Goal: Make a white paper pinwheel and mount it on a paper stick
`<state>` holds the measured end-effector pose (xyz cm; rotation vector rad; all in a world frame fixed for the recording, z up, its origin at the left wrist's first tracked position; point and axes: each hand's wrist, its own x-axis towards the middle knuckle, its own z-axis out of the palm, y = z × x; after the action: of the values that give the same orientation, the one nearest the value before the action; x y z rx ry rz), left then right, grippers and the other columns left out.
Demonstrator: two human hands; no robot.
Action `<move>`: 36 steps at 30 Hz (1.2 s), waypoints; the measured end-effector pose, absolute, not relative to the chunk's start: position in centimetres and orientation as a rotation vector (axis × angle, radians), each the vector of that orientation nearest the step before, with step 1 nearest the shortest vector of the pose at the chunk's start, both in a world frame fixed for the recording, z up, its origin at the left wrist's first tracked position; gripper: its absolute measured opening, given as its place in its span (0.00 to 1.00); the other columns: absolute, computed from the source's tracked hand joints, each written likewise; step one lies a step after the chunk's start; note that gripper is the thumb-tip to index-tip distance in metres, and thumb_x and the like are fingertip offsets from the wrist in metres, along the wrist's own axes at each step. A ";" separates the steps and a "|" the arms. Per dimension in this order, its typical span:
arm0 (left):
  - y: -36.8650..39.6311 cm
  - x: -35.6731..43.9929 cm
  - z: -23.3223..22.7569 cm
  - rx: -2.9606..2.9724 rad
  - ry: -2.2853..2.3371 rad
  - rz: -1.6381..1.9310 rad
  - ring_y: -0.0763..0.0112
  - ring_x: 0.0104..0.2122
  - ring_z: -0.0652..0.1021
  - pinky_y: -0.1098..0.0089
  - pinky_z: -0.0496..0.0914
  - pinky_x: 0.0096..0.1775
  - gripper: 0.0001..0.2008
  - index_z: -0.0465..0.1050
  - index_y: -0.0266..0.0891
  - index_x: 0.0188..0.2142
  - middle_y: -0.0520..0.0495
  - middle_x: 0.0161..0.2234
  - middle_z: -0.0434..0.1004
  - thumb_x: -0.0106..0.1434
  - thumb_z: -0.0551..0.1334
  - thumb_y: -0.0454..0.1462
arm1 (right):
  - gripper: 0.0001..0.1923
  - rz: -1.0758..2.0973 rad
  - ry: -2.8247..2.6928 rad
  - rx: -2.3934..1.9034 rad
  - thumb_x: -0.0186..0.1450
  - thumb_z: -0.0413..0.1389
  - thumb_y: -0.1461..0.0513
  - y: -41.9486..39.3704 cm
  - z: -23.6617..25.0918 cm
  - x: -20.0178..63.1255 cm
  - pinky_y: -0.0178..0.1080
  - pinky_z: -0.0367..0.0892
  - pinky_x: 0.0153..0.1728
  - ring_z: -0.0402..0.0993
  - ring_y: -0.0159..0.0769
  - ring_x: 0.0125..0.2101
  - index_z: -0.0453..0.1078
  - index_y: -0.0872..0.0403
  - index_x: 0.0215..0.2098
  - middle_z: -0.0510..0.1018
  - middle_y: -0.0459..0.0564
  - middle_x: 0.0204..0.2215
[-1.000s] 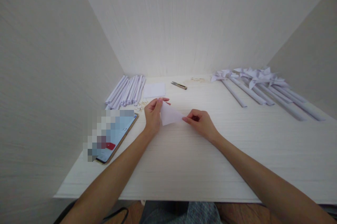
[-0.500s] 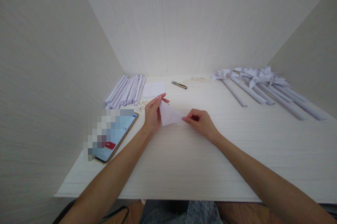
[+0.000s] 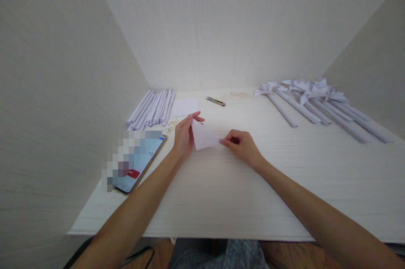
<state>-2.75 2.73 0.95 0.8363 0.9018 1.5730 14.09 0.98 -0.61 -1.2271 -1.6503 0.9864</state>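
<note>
Holding thin white triangular paper piece (image 3: 205, 137) over white streaked tabletop (image 3: 221, 193), left hand (image 3: 184, 136) pinching its 11 o'clock corner, fingertips extending past, right hand (image 3: 240, 144) pinching its 3 o'clock tip; from paper, pointed metal snips (image 3: 215, 101) at 12, rolled white paper tubes (image 3: 153, 108) at 10

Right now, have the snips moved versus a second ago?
No. Against the back wall, the snips lie in the same spot, right of the white paper, with no visible shift either way.
</note>
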 end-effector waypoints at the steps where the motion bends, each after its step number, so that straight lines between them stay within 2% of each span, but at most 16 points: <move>1: 2.8 -2.7 0.9 0.836 0.898 1.582 0.78 0.23 0.71 0.74 0.65 0.28 0.14 0.75 0.36 0.32 0.50 0.26 0.75 0.52 0.62 0.44 | 0.12 0.994 -1.628 -1.227 0.50 0.58 0.57 1.0 -0.6 14.1 0.33 0.50 0.19 0.54 0.25 0.16 0.65 0.55 0.16 0.63 0.41 0.13; 10: 2.1 -0.7 1.1 0.511 0.900 1.641 0.76 0.26 0.74 0.72 0.67 0.32 0.10 0.71 0.36 0.35 0.49 0.25 0.76 0.58 0.57 0.40 | 0.09 1.199 -0.982 -1.046 0.48 0.60 0.56 1.3 -0.4 13.4 0.33 0.51 0.20 0.56 0.25 0.18 0.70 0.54 0.20 0.64 0.40 0.14; 14: 1.5 0.3 1.1 0.493 0.879 1.656 0.77 0.27 0.74 0.73 0.66 0.33 0.10 0.71 0.35 0.36 0.48 0.26 0.76 0.58 0.57 0.39 | 0.12 1.250 -0.915 -0.997 0.52 0.57 0.53 1.3 -0.9 12.9 0.34 0.57 0.28 0.65 0.29 0.27 0.75 0.52 0.29 0.75 0.45 0.27; 18: 1.3 0.5 1.0 0.496 0.882 1.645 0.76 0.28 0.74 0.72 0.67 0.35 0.10 0.71 0.36 0.36 0.48 0.28 0.77 0.58 0.58 0.40 | 0.15 1.224 -0.937 -0.960 0.55 0.55 0.50 1.3 -1.3 12.9 0.38 0.58 0.36 0.67 0.33 0.34 0.76 0.50 0.31 0.77 0.48 0.36; 26: 1.6 0.2 0.7 0.518 0.852 1.579 0.76 0.28 0.75 0.72 0.67 0.36 0.11 0.72 0.34 0.31 0.48 0.26 0.76 0.60 0.54 0.37 | 0.18 1.272 -0.950 -0.937 0.56 0.54 0.49 1.2 -0.8 12.9 0.40 0.59 0.39 0.70 0.35 0.36 0.75 0.51 0.34 0.79 0.49 0.36; 31: 1.6 0.1 0.7 0.625 0.805 1.571 0.73 0.32 0.77 0.69 0.67 0.41 0.11 0.73 0.34 0.31 0.46 0.29 0.78 0.60 0.55 0.38 | 0.17 1.386 -0.872 -0.743 0.54 0.56 0.49 1.0 -0.2 12.7 0.42 0.62 0.43 0.71 0.37 0.39 0.75 0.52 0.31 0.79 0.51 0.35; 36: 1.7 -0.4 0.6 0.678 0.847 1.512 0.71 0.32 0.77 0.68 0.67 0.41 0.11 0.73 0.34 0.30 0.44 0.29 0.79 0.58 0.56 0.40 | 0.18 1.456 -0.829 -0.753 0.54 0.55 0.48 1.1 0.0 13.1 0.44 0.64 0.43 0.72 0.39 0.40 0.74 0.54 0.30 0.79 0.53 0.34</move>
<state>-0.38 1.68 0.61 0.6783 0.8475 1.5123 13.07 1.09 -0.05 -0.7534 -0.8291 1.4559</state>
